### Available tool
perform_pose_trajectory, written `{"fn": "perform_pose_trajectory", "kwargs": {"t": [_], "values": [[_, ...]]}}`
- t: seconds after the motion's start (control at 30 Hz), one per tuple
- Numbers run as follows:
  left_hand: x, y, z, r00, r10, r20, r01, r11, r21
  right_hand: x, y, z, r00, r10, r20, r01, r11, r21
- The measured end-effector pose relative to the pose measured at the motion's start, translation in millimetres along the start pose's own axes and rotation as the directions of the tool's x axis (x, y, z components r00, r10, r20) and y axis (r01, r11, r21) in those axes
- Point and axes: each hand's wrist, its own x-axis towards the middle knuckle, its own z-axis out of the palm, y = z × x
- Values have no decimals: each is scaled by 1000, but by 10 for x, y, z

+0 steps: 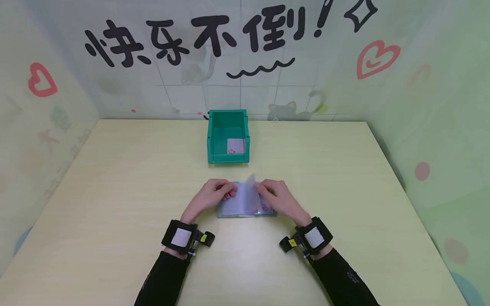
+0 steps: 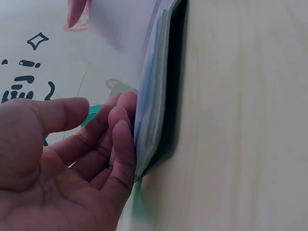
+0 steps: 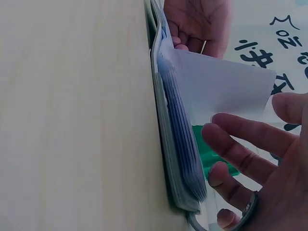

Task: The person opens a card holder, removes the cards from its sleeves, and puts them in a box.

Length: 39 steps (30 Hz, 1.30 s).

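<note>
A small booklet (image 1: 233,205) with a grey-green cover and several translucent sleeve-like pages lies spread on the table between both hands. My left hand (image 1: 219,193) rests its bent fingertips against the left-side page; in the left wrist view its thumb stands apart from the fingers. One translucent page (image 3: 226,86) stands raised from the middle. My right hand (image 1: 279,196) is beside this page, its thumb close to the page's free edge and its fingers spread loosely. A pinkish printed card (image 1: 265,209) shows under the page at the right.
Beyond the booklet stands a green open bin (image 1: 228,158) holding a pale pink card (image 1: 235,146). The light wooden table (image 1: 122,170) ends at a printed backdrop (image 1: 214,91). A dark curved loop (image 3: 250,207) shows near the right hand's lower fingers.
</note>
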Motion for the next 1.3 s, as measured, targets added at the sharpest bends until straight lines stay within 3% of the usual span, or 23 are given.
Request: {"fn": "perform_pose_trajectory", "kwargs": {"t": [0.13, 0.3, 0.47, 0.63, 0.83, 1.03, 1.3], "values": [[4, 4, -1, 1000, -20, 7, 21, 998, -55, 1, 0, 44, 1000, -7, 8, 7, 999, -33], [21, 10, -4, 999, -39, -2, 39, 995, -97, -12, -34, 87, 999, -10, 46, 17, 986, -163], [0, 40, -19, 996, -75, -38, 73, 997, -38, -29, -23, 130, 997, -63, 54, 75, 961, -266], [-17, 42, -22, 998, -24, -50, 27, 997, 66, -72, 51, 139, 995, -96, 12, 97, 979, -182], [-33, 31, 1, 994, -32, -105, 43, 994, 105, -139, 201, 93, 999, -26, -42, 21, 995, -102], [-37, 27, 10, 980, -82, -184, 106, 986, 126, -169, 307, 28, 997, 24, -72, -34, 990, -139], [-58, 58, 12, 968, -98, -229, 129, 984, 124, -189, 363, -16, 995, -12, -96, -11, 971, -238]]}}
